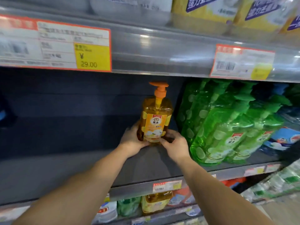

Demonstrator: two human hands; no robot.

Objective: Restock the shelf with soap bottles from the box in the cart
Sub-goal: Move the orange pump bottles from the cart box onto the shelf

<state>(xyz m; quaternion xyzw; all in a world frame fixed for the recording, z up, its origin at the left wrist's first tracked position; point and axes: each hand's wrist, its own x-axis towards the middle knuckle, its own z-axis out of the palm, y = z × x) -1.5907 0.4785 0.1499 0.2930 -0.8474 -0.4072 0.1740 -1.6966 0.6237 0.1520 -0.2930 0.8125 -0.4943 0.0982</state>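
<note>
Now both hands clasp the orange soap bottle low down, left hand and right hand wrapped around its base, pump upright, standing well back on the shelf beside the green refill packs.

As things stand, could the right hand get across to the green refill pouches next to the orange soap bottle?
Probably yes. The green refill pouches lean on the same shelf just right of the orange soap bottle, and nothing stands between them and the right hand. But it and the left hand grip the bottle's base, so it must release first.
</note>
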